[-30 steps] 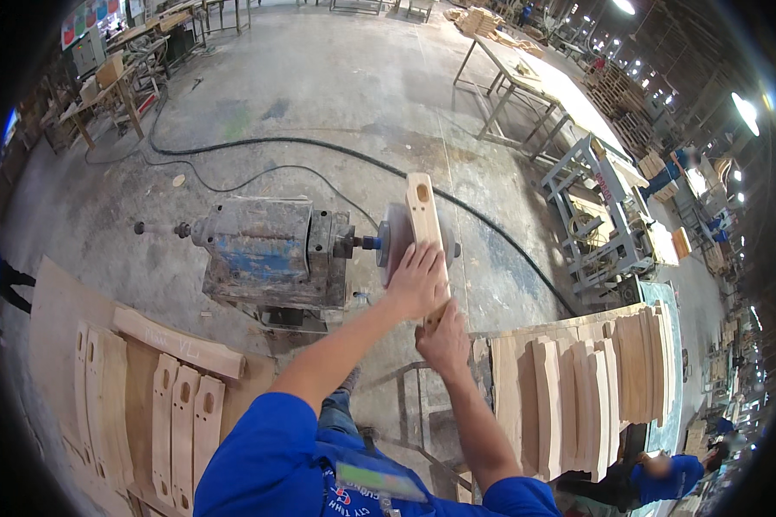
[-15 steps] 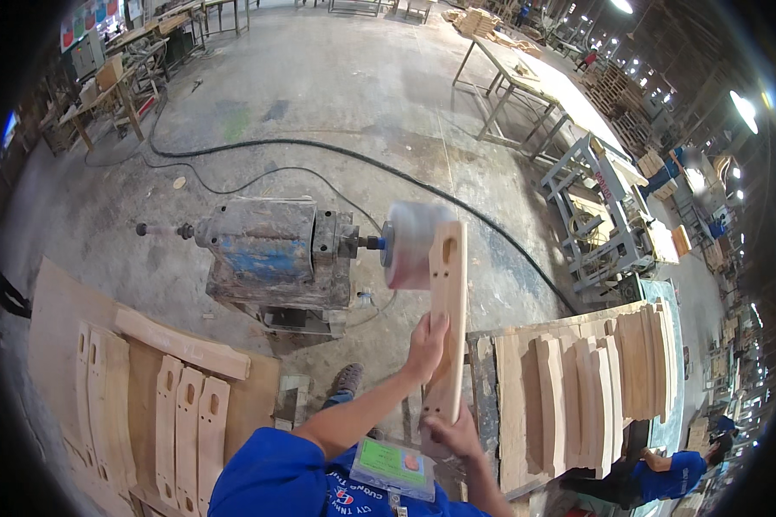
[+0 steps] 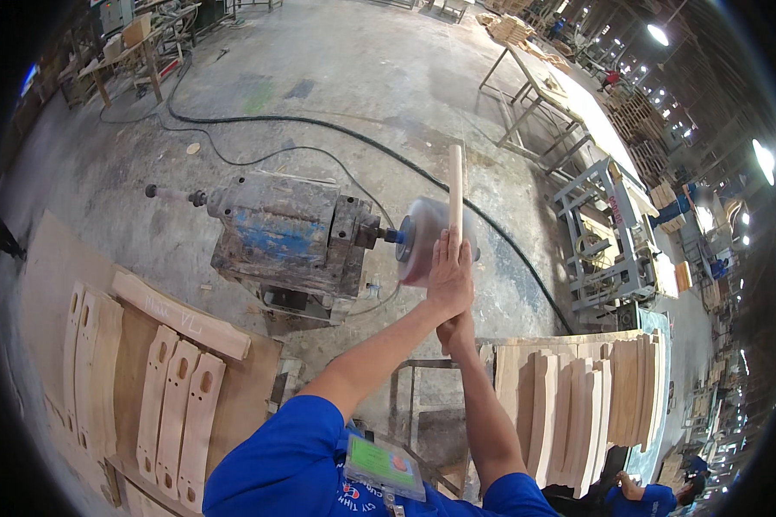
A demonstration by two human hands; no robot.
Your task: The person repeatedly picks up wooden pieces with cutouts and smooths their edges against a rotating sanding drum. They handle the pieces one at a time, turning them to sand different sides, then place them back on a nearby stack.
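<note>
A pale wooden slat [image 3: 455, 185] stands edge-on in front of me, its upper part against the spinning sanding drum [image 3: 424, 228], which is blurred. My left hand [image 3: 450, 280] holds the slat about its middle, the fingers stretched along the wood. Just below, my right hand [image 3: 457, 332] is closed round the lower end, partly covered by the left hand. The drum sits on the shaft of a worn grey and blue motor [image 3: 284, 228].
At left, a board [image 3: 246, 379] carries several slotted slats [image 3: 177, 379]. Stacked curved wooden pieces [image 3: 569, 388] lie at right. Black cable [image 3: 319, 125] crosses the floor behind the motor. A metal frame [image 3: 608, 233] and a long table [image 3: 569, 99] stand farther right. A person in blue [image 3: 647, 498] is at lower right.
The slat has turned from its broad face to its edge and moved farther away. Both hands have moved forward and closer together; the left fingers are now stretched along the wood.
</note>
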